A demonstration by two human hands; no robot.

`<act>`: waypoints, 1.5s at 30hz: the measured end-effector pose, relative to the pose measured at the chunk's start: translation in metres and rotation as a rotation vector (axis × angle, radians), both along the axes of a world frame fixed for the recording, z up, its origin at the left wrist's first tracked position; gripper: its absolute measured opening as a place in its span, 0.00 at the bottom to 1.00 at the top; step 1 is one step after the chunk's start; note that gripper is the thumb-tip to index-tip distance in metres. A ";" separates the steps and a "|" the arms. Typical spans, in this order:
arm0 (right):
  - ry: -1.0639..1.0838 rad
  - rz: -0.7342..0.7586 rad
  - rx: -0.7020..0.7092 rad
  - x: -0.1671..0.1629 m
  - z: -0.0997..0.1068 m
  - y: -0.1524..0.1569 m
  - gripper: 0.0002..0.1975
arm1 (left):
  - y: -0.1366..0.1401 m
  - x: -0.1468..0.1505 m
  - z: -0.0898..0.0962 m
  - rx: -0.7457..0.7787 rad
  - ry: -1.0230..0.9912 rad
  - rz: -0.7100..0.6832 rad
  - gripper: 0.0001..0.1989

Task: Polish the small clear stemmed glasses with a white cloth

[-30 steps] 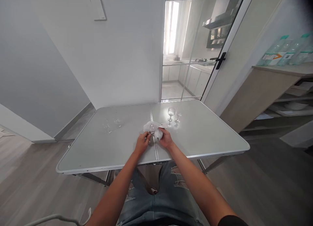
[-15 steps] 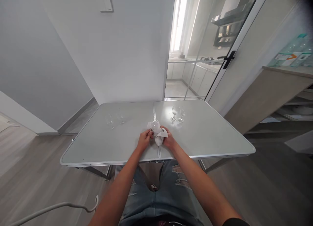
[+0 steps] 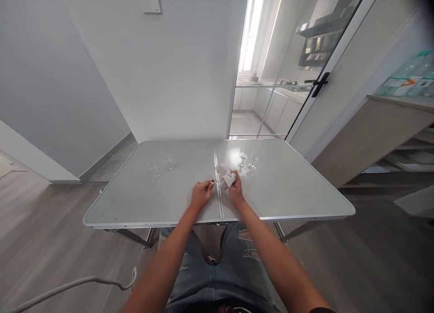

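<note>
The left hand pinches the glass stem, the right hand clutches the cloth; overtwisting could snap that stem.

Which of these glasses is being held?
The middle glass, between left hand and right hand with the white cloth; the left pair and right pair stand untouched on the table.

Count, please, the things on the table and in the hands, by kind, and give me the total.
Clear glasses: 5 (2 standing on the left half of the table, 2 standing on the right half, 1 in the left hand)
White cloth: 1 (in the right hand)
Total: 6
</note>
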State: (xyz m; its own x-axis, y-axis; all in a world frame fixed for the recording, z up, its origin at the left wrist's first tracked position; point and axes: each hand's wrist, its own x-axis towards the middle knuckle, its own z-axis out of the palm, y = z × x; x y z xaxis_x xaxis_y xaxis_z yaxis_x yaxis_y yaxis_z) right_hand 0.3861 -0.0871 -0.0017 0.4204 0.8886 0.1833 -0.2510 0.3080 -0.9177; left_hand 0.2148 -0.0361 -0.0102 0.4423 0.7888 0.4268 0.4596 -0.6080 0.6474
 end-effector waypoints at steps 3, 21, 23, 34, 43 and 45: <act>-0.055 -0.093 0.067 -0.002 -0.005 -0.003 0.12 | -0.002 0.000 -0.002 0.043 0.011 0.011 0.17; -0.228 -0.086 0.110 0.000 -0.002 0.002 0.15 | 0.003 -0.001 0.000 0.081 -0.246 0.220 0.12; -0.130 -0.097 0.089 0.002 -0.003 0.003 0.17 | 0.008 -0.001 0.000 -0.008 -0.440 0.216 0.24; -0.035 0.019 0.063 -0.002 -0.004 0.008 0.21 | 0.008 -0.002 0.005 -0.535 -0.825 -0.117 0.22; -0.195 -0.065 0.041 0.002 -0.004 0.007 0.20 | 0.007 -0.001 0.003 -0.398 -0.752 -0.047 0.18; -0.198 -0.055 0.044 0.000 -0.004 0.006 0.20 | 0.007 0.000 0.003 -0.400 -0.753 -0.038 0.20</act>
State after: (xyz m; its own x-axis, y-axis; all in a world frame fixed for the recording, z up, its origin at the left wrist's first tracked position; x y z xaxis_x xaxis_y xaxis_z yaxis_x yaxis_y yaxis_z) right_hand 0.3862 -0.0812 -0.0058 0.4197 0.8549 0.3051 -0.0487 0.3569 -0.9329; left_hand 0.2144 -0.0290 -0.0070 0.1815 0.9333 0.3099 -0.1952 -0.2747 0.9415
